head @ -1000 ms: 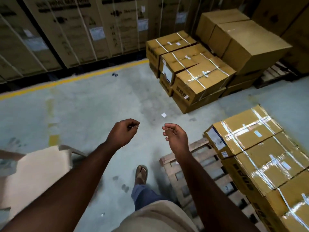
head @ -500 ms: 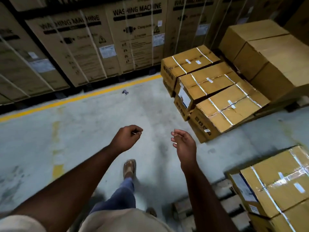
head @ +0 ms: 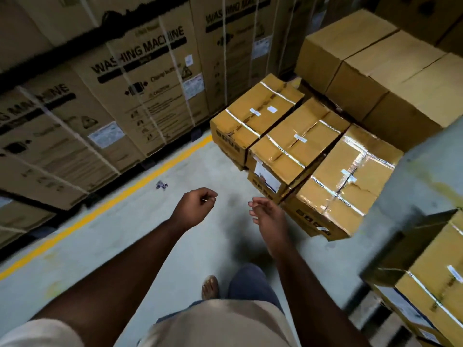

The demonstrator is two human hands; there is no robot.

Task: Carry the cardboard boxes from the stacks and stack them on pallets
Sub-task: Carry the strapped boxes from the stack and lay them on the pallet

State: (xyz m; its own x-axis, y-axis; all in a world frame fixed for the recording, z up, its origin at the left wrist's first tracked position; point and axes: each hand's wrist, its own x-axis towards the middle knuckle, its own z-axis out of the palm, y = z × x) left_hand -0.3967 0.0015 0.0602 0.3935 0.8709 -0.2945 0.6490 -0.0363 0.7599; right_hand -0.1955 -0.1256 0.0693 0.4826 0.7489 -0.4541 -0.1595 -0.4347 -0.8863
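Head view, looking down: my beige shirt filled the bottom edge, and one sandalled foot stood on the grey concrete floor beside my blue trouser leg. Both forearms were extended forward over the floor. My left hand was curled into a loose fist, fingers together and folded toward the palm, holding nothing that I could make out. My right hand was relaxed, fingers apart and slightly bent, empty and touching no box.

At the right edge, near me, stood a taped cardboard box stack, apart from both hands. Ahead and to the right of the right hand, a row of three taped cardboard boxes lay side by side on top of lower boxes; the nearest of them carried glossy tape and a small white label. A small dark scrap lay on the floor near the yellow floor line. Behind the row sat larger plain brown cartons. Beyond the yellow line, tall strapped cartons printed WASHING MACHINE formed the far wall
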